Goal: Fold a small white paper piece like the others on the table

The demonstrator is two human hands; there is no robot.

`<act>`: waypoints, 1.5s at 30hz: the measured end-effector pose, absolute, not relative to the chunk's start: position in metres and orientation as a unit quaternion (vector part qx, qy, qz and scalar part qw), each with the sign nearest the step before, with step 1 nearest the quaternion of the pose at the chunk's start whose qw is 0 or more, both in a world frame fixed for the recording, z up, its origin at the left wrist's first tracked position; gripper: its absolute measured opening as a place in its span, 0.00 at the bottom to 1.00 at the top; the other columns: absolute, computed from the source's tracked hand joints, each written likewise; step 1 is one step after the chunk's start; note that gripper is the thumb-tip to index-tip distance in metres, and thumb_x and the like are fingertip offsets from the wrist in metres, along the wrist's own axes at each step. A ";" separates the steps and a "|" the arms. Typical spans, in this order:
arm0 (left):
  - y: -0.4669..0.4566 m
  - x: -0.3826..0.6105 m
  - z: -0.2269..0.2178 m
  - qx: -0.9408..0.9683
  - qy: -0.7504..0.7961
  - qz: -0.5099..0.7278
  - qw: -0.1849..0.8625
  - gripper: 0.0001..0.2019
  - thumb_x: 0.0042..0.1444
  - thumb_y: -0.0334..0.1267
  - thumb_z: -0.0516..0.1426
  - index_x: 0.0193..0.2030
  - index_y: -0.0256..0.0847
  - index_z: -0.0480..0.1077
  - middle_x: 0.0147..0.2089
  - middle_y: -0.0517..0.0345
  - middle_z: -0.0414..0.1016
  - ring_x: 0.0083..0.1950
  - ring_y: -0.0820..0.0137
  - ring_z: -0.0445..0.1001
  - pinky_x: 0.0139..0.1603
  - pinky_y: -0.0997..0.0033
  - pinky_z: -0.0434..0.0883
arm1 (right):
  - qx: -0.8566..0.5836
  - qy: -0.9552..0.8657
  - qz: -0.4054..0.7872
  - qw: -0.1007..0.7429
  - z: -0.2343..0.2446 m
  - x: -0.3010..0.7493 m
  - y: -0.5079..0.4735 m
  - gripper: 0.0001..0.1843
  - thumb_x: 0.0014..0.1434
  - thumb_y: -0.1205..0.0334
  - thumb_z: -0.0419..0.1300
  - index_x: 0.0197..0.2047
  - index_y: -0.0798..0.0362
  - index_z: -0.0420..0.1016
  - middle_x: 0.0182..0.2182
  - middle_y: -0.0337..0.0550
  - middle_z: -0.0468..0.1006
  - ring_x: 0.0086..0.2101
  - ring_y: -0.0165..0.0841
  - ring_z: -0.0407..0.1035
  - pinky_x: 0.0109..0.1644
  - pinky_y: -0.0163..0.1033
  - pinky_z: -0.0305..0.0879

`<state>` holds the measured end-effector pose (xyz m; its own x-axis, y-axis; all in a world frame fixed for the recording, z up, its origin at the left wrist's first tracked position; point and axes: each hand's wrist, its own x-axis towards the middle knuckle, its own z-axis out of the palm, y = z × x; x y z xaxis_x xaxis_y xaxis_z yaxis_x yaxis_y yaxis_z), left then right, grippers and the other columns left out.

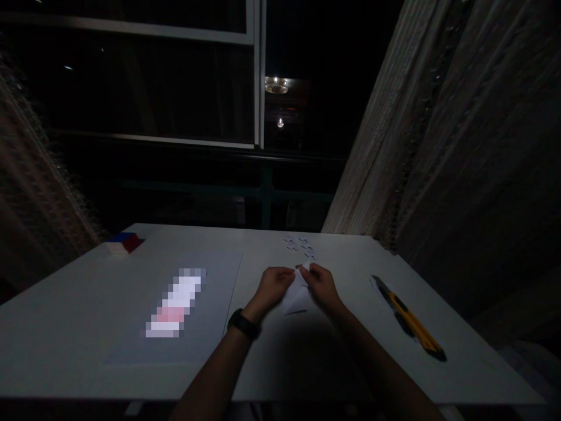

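Both hands meet over the middle of a white table (350, 374), fingers pinched on one piece of folded white paper (296, 299). My left hand (275, 285), with a black band on its wrist, grips the paper's upper left edge. On its upper right, my right hand (322, 285) closes thumb and fingers round the top. The paper tapers to a point between the hands and widens below. Just beyond them lie several small white paper pieces (300, 244) with dark marks. Dim light hides the finer creases.
A yellow and black utility knife (412, 324) lies at the right. On the left a large white sheet (219, 304) bears a bright, pixelated oblong (175, 304). A coloured cube (124, 242) sits at the far left corner. Curtains (372, 117) and a dark window stand behind.
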<state>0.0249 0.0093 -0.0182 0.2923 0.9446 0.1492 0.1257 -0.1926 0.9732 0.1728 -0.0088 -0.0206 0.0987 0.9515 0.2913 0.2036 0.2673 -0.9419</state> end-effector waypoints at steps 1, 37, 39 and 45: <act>0.010 0.025 -0.018 0.642 0.417 0.427 0.482 0.14 0.44 0.42 0.57 0.31 0.32 0.75 0.26 0.53 0.73 0.27 0.71 0.67 0.25 0.77 0.60 | -0.508 -0.587 0.325 0.540 -0.021 0.173 -0.009 0.18 0.47 0.48 0.58 0.19 0.54 0.65 0.18 0.37 0.67 0.24 0.30 0.61 0.28 0.34 0.57; 0.002 0.022 -0.011 0.540 0.440 0.444 0.564 0.13 0.34 0.32 0.62 0.31 0.31 0.72 0.25 0.56 0.72 0.25 0.75 0.66 0.26 0.76 0.61 | -0.486 -0.635 0.269 0.538 -0.023 0.170 -0.011 0.18 0.51 0.50 0.55 0.20 0.55 0.68 0.19 0.37 0.66 0.23 0.29 0.60 0.27 0.32 0.56; 0.002 0.022 -0.012 0.534 0.437 0.443 0.572 0.13 0.33 0.32 0.63 0.30 0.31 0.72 0.25 0.56 0.72 0.25 0.75 0.67 0.26 0.76 0.61 | -0.484 -0.633 0.268 0.542 -0.022 0.170 -0.012 0.18 0.50 0.50 0.55 0.20 0.55 0.69 0.21 0.38 0.67 0.23 0.29 0.61 0.27 0.32 0.57; 0.004 0.023 -0.015 0.527 0.434 0.443 0.581 0.15 0.31 0.29 0.63 0.31 0.32 0.71 0.26 0.56 0.72 0.25 0.75 0.67 0.26 0.77 0.61 | -0.475 -0.632 0.264 0.553 -0.021 0.170 -0.013 0.18 0.51 0.50 0.55 0.20 0.55 0.71 0.24 0.41 0.71 0.25 0.31 0.64 0.29 0.34 0.59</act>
